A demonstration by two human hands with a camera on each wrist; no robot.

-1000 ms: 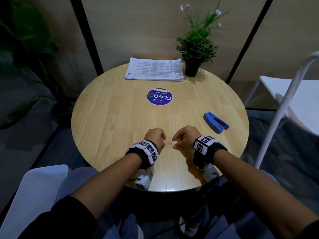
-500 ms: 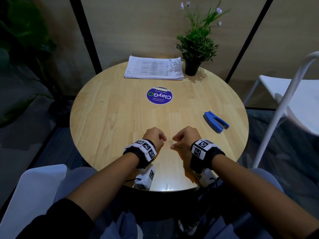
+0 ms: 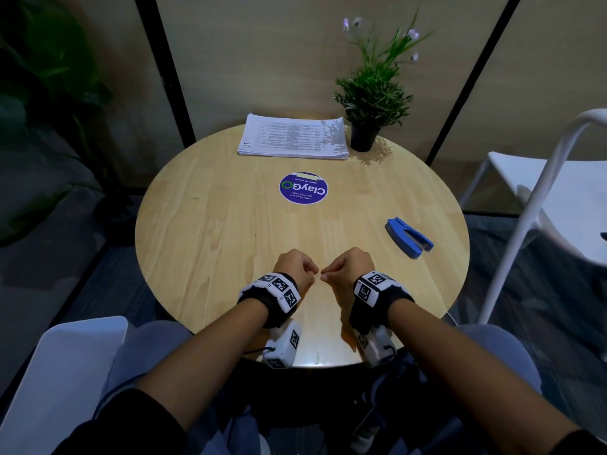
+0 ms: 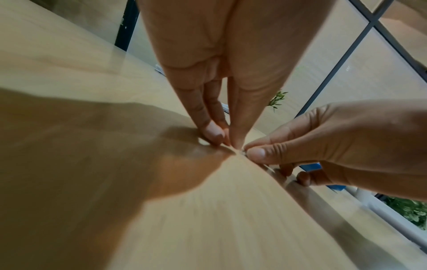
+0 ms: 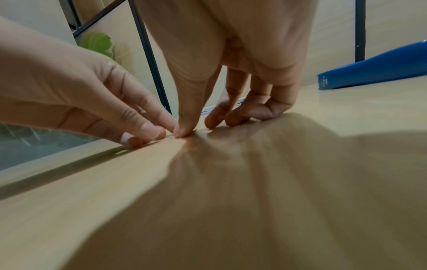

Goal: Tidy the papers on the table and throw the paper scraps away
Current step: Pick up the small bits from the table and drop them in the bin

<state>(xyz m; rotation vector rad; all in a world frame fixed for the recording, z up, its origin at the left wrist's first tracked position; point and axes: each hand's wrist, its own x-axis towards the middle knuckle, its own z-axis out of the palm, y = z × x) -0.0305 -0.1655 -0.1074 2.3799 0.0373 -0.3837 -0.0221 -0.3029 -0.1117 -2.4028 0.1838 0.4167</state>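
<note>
Scrap (image 4: 240,150), perhaps paper, lies flat between both hands' fingertips: left hand (image 3: 295,269) and right hand (image 3: 348,268) narrowly pinched, equally near.

Neat white paper stack (image 3: 293,136) lies at table's (image 3: 203,231) far edge.

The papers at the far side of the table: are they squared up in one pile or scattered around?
In one pile. The papers lie flat as a single squared stack beside the potted plant.
</note>
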